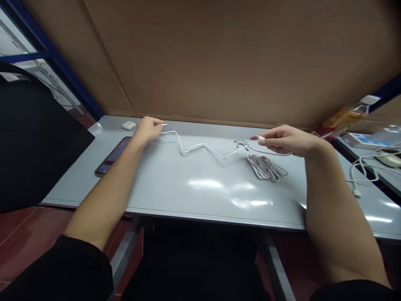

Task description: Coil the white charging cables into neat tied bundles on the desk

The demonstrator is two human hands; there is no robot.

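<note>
A white cable [214, 151] stretches in loose bends across the grey table [188, 196], between my two hands. At the back left, my left hand [150, 128] pinches one end of it, and a small white tip pokes out past the fingers. My right hand [286, 140] holds the white plug [260, 137] at the other end between thumb and fingers. Below my right hand lies a folded bundle of white cables [265, 167]. Several thin black ties [241, 144] lie just behind the bundle, close to the stretched cable.
A phone [114, 156] lies beside my left forearm, with a white earbud case [128, 125] behind it. Brown board [200, 62] stands along the back edge. To the right are a bottle [354, 112], a mouse [388, 159] and another white cable [357, 193]. A black bag-like object is at left.
</note>
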